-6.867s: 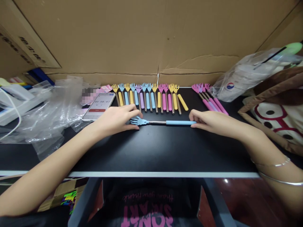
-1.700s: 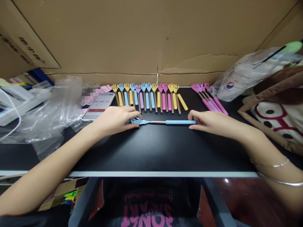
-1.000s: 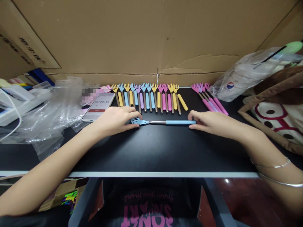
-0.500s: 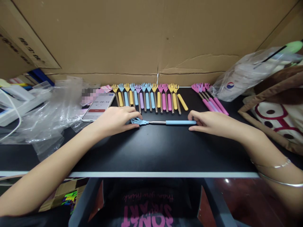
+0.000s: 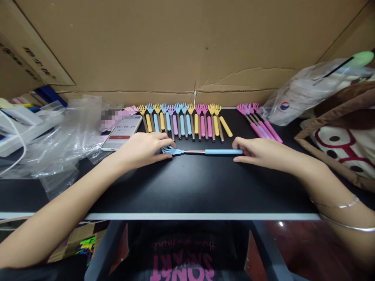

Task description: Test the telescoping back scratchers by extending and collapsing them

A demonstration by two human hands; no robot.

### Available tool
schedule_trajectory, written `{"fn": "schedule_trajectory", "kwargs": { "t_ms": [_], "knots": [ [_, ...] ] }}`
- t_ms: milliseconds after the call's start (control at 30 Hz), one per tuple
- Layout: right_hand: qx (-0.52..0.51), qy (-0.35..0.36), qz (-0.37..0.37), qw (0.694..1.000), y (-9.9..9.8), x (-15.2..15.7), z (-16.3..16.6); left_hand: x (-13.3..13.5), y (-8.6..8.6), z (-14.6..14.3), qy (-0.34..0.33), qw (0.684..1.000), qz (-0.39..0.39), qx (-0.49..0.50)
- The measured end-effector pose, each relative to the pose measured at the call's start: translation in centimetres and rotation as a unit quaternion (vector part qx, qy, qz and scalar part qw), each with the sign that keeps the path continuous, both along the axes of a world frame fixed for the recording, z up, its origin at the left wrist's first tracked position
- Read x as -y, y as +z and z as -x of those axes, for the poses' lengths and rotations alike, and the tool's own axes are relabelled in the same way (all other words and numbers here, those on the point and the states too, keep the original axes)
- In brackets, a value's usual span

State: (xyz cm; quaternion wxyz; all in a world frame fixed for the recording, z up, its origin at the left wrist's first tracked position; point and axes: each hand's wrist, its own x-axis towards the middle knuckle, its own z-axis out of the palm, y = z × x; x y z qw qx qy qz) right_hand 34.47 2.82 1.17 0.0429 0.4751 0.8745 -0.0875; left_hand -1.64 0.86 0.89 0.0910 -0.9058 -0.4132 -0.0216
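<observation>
A light blue back scratcher (image 5: 223, 152) lies crosswise on the black table (image 5: 187, 187), its claw to the left and its handle to the right. My left hand (image 5: 146, 149) is closed on the claw end, with fingers and thumb either side of it. At the other end, my right hand (image 5: 254, 151) pinches the tip of the blue handle. Behind it stretches a row of back scratcher rods (image 5: 199, 128) with yellow, blue, purple and pink claws, and loose coloured handles (image 5: 225, 126) lie among them. Several back scratchers with pink and purple handles (image 5: 266, 128) are grouped further right.
A phone showing a timer (image 5: 121, 134) and clear plastic bags (image 5: 67, 136) lie on the left. To the right are a bagged cup (image 5: 295, 99) and a brown-trimmed bag (image 5: 336, 144). A cardboard wall (image 5: 175, 47) stands behind; the table's pale front edge (image 5: 202, 216) runs nearest me.
</observation>
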Motion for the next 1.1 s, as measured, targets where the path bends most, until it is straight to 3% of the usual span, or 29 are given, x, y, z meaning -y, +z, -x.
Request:
{"fn": "schedule_trajectory", "kwargs": {
  "t_ms": [1100],
  "knots": [
    [0.013, -0.012, 0.007, 1.000, 0.42, 0.21, 0.30, 0.03, 0.09, -0.03, 0.000, 1.000, 0.011, 0.007]
  ]
}}
